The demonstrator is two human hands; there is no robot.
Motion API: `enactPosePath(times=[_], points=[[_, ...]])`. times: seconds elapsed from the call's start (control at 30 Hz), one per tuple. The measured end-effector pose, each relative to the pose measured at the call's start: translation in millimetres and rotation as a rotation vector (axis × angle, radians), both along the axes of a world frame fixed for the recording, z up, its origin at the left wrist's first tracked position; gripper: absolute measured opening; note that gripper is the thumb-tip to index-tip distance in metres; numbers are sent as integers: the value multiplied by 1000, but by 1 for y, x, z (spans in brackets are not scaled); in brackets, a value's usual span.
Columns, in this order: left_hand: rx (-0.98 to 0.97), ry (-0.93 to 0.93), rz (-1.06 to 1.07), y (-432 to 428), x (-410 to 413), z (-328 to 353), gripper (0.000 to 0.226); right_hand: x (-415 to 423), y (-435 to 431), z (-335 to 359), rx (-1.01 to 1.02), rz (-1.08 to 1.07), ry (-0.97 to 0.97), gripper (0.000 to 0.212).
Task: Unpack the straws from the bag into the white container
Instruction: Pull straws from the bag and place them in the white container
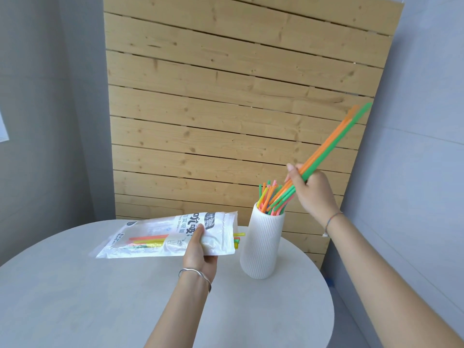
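Container: the white container [262, 244] was matte and vertically ribbed, broad at the base and narrower at the mouth. It stood upright on the table, right of centre.
Straws in container: a loose bundle of thin plastic straws [266, 197] in orange, green, yellow and pink fanned out above the rim.
Held straws: long, smooth orange and green straws [334, 141] were tilted up to the right, with their lower ends down among the bundle at the mouth.
Bag: the bag [155, 234] was of crinkled, translucent white film with printed lettering. It was held roughly level above the table, mouth toward the container.
Straws in bag: a few orange, green and yellow remaining straws [148, 239] showed through the film. Their tips protruded from the mouth, just beside the container's wall.
Table: the table [100, 297] was round, pale grey and matte.
Surroundings: a panel of pale, knotty horizontal wooden slats [226, 96] stood behind the table, with grey walls on either side.
Obstruction: the left thumb covered part of the bag's print, and the right hand hid a stretch of the held straws.
Left hand: the left hand [198, 249] gripped the bag near its mouth, thumb on top and fingers underneath out of view. Silver bangles [194, 272] sat at the wrist.
Right hand: the right hand [313, 194] was raised above and to the right of the container, its fingers curled round the held straws. A thin cord bracelet [331, 219] sat at the wrist.
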State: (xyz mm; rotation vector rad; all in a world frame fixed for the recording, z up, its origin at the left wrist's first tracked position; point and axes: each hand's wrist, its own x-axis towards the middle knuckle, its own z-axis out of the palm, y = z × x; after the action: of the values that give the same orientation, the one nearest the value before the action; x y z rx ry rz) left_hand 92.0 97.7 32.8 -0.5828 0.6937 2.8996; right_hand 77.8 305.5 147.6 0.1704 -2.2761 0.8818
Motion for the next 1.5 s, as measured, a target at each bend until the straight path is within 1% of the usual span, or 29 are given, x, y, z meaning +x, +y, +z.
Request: enactPosePath(times=[0.1,0.3,0.4,0.43,0.47,0.57,0.6,0.63,0.7,0.8,0.83,0.87,0.93,1.0,1.07,1.1,1.13,1.17,1.23,1.27,1.3,1.33,1.4,1.43,1.47,1.5], points=[[0,3,2,0,0,1,22,-6,-4,-7,117,31,-109,38],[-1,13,7,-1,1,1,21,-17,1,-1,177,10,-157,36],[-4,24,7,-1,0,2,22,-20,0,-2,294,-30,-232,34],[-6,23,7,-1,0,2,22,-21,0,-3,274,-28,-254,35],[-7,23,5,-1,0,1,22,-21,-1,-2,195,-12,-260,37],[-12,17,1,0,1,1,22,-20,-2,6,-136,25,-147,43],[-15,15,2,0,1,1,21,-20,-2,10,-183,30,-106,43],[-17,13,3,0,1,1,21,-20,-3,11,-189,45,-87,43],[-22,12,4,0,0,0,22,-20,-5,9,-113,88,-121,40],[-26,14,-3,1,1,0,25,-19,-8,-5,152,77,-312,39],[-28,14,-5,1,2,0,26,-19,-9,-9,186,81,-364,39],[-30,12,-4,1,2,0,28,-18,-10,-12,162,103,-378,38],[-31,11,-4,0,2,0,31,-16,-11,-12,12,148,-282,37],[-23,14,-1,-2,2,1,36,-11,-12,-8,-128,136,-86,44],[-17,13,9,-3,2,2,40,-5,-13,-4,-153,169,85,49],[-14,15,10,-2,2,2,42,-1,-15,-5,-124,197,124,50],[-9,17,9,-3,2,2,42,1,-17,-7,-67,209,117,49],[-6,18,3,-3,2,2,42,2,-17,-10,35,192,68,48],[-2,19,1,-2,4,2,40,1,-19,-19,334,82,-119,50],[-1,21,1,-2,4,2,39,1,-20,-24,433,38,-195,51],[-1,23,1,-3,4,2,37,4,-22,-28,461,19,-200,51],[-2,24,1,-3,5,2,34,8,-25,-31,425,21,-122,48],[0,27,3,-6,4,2,29,23,-39,-37,261,46,140,39],[4,28,7,-7,4,2,26,30,-48,-44,168,51,240,33],[7,29,14,-8,3,2,25,35,-58,-52,81,59,279,27],[7,31,23,-9,3,2,24,40,-68,-63,-1,76,252,21]])
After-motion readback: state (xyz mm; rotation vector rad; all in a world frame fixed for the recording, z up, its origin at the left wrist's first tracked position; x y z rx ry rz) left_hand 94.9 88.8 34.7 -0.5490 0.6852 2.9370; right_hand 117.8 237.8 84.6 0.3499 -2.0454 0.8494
